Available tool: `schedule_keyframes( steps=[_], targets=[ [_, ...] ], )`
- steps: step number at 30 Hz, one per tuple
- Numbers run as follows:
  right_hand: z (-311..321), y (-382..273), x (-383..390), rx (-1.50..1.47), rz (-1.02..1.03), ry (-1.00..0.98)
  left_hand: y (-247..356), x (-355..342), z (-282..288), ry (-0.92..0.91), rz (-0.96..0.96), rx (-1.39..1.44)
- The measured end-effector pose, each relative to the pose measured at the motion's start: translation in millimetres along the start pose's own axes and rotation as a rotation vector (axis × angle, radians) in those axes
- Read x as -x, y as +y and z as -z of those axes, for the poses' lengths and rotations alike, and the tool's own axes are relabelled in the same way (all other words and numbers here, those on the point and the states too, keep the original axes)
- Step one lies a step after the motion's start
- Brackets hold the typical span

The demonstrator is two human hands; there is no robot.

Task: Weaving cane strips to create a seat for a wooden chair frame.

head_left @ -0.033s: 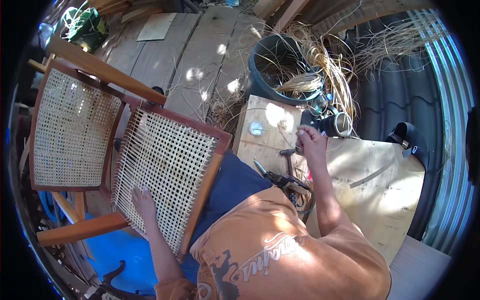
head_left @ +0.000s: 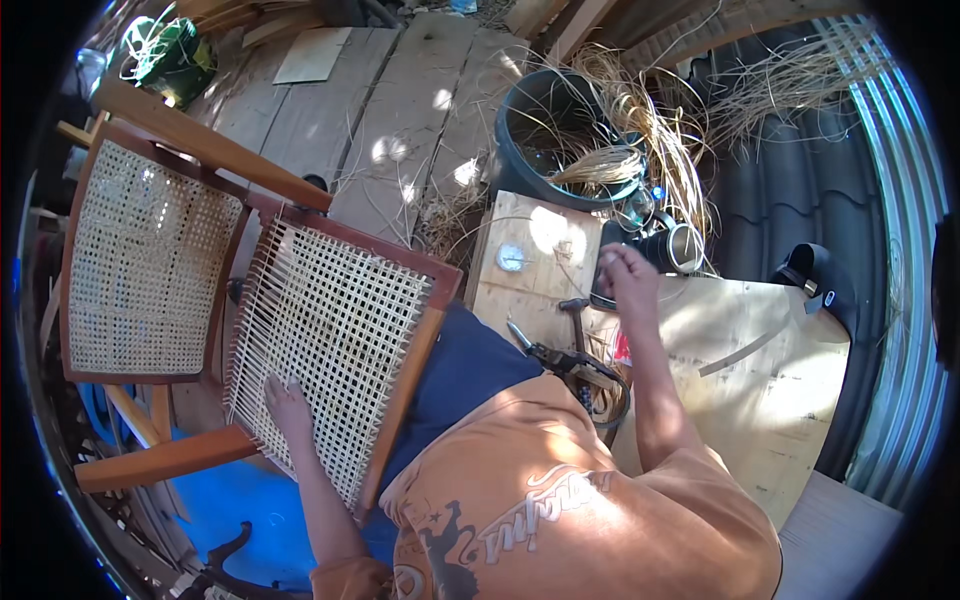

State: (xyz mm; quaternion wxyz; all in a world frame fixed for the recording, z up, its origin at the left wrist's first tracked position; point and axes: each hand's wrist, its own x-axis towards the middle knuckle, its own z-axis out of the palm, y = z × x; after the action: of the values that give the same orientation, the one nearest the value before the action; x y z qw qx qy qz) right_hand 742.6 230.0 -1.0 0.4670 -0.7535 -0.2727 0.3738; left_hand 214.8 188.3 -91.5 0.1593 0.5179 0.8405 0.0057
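A wooden armchair with a woven cane seat [head_left: 340, 290] and cane backrest [head_left: 150, 260] leans at my left, beside my lap. Loose strand ends show along the seat's left side. My left hand [head_left: 288, 402] lies on the weave near its lower left edge, fingers stretched out. Over the plywood my right hand [head_left: 630, 275] hovers with curled fingers; whatever they hold, if anything, is too small to make out. Close to it are a metal cup [head_left: 685, 247] and a hammer [head_left: 573, 306]. A red item [head_left: 622, 346] shows partly beside my right forearm.
A dark bucket [head_left: 512, 160] holds cane strands, with more strands [head_left: 675, 150] draped over its right side. A small round white container [head_left: 510, 257] sits on the near board. Dark-handled tools [head_left: 570, 362] lie by my lap. A plywood sheet [head_left: 770, 340] extends right, with a black strap [head_left: 830, 290].
My right hand has shifted slightly and its fingers have curled differently, uncovering more of the red item beside the forearm. The left hand rests in nearly the same place.
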Motion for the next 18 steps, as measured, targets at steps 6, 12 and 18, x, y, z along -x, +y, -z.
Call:
schedule_keyframes(
  steps=[6,12,18],
  targets=[
    [55,-34,-68,0.319,0.1,0.141,6,14,21,-0.036,-0.014,0.167],
    [27,-8,-88,1.125,0.58,-0.036,22,25,47,-0.09,0.101,0.517],
    [20,13,-95,1.393,0.551,0.016,46,47,81,0.034,-0.039,0.624]
  ],
)
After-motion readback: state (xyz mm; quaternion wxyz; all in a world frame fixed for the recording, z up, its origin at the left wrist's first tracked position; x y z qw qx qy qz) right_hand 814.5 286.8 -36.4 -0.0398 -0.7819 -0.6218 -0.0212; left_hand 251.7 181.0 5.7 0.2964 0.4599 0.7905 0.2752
